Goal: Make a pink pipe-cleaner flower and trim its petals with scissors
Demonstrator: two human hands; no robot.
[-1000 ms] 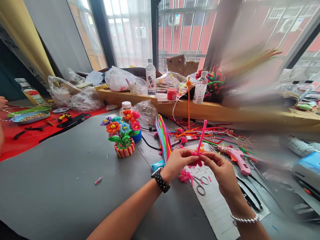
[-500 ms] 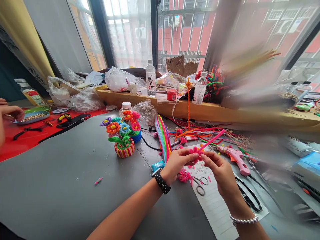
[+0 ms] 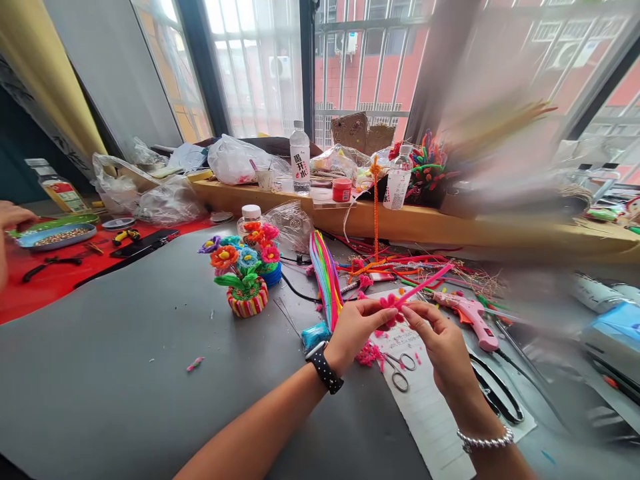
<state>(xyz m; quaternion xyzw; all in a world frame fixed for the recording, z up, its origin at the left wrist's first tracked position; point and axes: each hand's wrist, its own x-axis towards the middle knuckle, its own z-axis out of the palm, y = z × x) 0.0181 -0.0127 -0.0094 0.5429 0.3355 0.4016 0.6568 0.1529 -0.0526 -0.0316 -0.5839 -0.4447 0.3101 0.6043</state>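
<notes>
Between both hands is a pink pipe-cleaner flower [image 3: 389,304] with looped petals; its straight stem points up and to the right. My left hand [image 3: 356,331], with a dotted watch strap at the wrist, pinches the petals from the left. From the right, my right hand [image 3: 440,343] pinches the flower near the stem's base; a beaded bracelet circles that wrist. Just below the hands, scissors [image 3: 400,371] lie on a sheet of paper [image 3: 425,413]. A clump of pink fuzz [image 3: 369,353] rests beside them. The fingertips partly cover the petals.
A small pot of pipe-cleaner flowers [image 3: 247,297] stands left of a bundle of coloured pipe cleaners [image 3: 326,277]. A pink glue gun [image 3: 473,317] lies at right. Bottles and bags line the wooden ledge [image 3: 270,198]. Another person's hand [image 3: 15,215] is at far left, near a blue tray [image 3: 83,233].
Both my hands keep nearly the same hold on the pink flower, with only slight finger movement. The other person's hand has drawn back to the left from the tray.
</notes>
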